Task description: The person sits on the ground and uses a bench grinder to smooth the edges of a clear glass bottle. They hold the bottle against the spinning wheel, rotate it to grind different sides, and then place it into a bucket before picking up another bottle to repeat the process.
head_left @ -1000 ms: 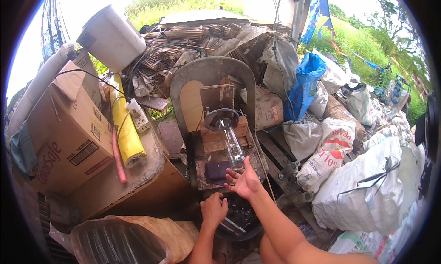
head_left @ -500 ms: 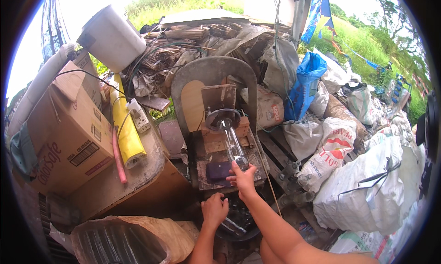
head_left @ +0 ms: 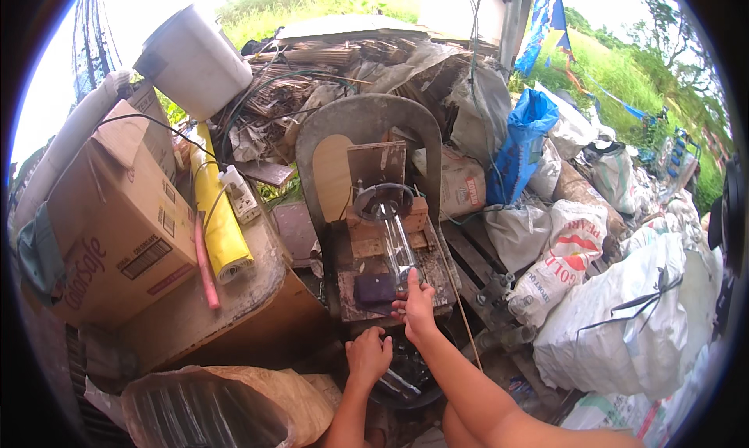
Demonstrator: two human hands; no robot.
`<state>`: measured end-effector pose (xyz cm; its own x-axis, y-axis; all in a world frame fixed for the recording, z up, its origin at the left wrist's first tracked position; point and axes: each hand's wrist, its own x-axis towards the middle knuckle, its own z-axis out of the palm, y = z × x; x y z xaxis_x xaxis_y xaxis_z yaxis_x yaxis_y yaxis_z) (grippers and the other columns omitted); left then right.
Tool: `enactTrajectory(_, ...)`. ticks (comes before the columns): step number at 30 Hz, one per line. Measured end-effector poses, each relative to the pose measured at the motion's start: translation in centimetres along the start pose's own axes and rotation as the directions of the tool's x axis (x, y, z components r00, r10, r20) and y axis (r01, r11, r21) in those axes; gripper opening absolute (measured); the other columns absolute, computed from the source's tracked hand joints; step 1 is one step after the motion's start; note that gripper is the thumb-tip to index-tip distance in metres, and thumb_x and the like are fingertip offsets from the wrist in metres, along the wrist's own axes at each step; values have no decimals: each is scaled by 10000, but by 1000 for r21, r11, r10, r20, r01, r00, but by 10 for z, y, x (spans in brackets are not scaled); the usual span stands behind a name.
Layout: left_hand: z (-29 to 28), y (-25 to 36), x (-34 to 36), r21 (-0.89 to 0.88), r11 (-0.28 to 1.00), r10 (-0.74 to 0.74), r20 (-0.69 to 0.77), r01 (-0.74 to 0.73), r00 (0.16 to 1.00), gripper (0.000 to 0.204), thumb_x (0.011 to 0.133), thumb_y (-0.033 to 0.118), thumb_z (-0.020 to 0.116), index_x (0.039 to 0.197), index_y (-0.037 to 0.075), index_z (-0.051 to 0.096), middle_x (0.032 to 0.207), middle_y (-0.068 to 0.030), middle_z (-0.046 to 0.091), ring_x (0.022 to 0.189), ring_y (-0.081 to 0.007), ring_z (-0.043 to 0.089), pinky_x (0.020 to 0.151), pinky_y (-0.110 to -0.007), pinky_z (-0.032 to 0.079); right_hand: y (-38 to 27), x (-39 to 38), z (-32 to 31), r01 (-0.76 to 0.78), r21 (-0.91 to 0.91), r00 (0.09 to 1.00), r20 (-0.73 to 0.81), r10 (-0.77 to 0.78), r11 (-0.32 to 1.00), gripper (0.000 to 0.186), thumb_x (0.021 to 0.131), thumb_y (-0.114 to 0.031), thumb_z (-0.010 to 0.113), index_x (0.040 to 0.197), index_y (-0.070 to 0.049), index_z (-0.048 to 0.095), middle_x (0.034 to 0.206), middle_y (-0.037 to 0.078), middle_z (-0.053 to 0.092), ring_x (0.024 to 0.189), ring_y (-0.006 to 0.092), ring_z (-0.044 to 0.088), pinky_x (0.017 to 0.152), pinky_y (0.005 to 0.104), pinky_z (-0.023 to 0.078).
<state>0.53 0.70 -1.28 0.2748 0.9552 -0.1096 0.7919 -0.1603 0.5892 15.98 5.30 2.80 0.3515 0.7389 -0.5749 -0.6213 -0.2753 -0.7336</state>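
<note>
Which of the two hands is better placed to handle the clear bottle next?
Probably the right hand: it is at the near end of the clear bottle, while the left hand is lower, apart from it.

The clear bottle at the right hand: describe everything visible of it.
The clear, see-through cylindrical bottle looks like glass, with bright streaks of reflection along its smooth side. It lies lengthwise, its far end at the dark round ring and its near end at the right hand, whose thumb appears to touch it. The fingers partly hide that end; contents and any cap cannot be made out.
</note>
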Motion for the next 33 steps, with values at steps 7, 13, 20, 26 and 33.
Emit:
enactTrajectory(7,-2,1,0,-31,999,9,-10,-9,1000,276,1000,304,704,1170,90,741,1085,-119,793,1033,-346,754,936,-551,482,10,-4,13,344,-145,934,-46,-354,928,877,975,-376,865,1512,-50,253,1090,129,641,768,166,662,670,304,535)
enactTrajectory(13,-2,2,-1,-27,999,17,-17,-18,1000,273,998,304,709,1167,92,742,1075,-115,793,1020,-343,757,923,-548,486,13,1,7,263,-19,964,-34,-263,965,856,998,-410,837,1505,-40,255,1093,151,685,733,158,677,671,304,535)
enactTrajectory(20,-2,3,-1,-20,999,28,-21,-29,999,278,999,307,706,1168,89,745,1075,-120,795,1014,-341,759,910,-540,487,7,4,3,6,169,998,53,-15,986,789,1026,-622,717,1479,-119,313,1065,113,732,722,158,707,653,320,539)
enactTrajectory(26,-1,2,-2,-16,1000,23,-21,-24,1000,278,1000,307,705,1168,90,745,1074,-117,795,1015,-341,758,917,-537,485,2,0,1,-56,86,995,90,48,995,773,1057,-730,570,1489,-132,339,1076,93,726,757,159,680,651,327,531)
enactTrajectory(33,-3,2,0,-13,1000,14,-16,-14,1000,277,998,305,708,1162,84,743,1077,-119,794,1022,-346,754,931,-535,482,15,2,9,338,-152,932,-84,-353,929,743,1043,-449,764,1473,-115,259,1117,109,660,783,154,659,624,298,506)
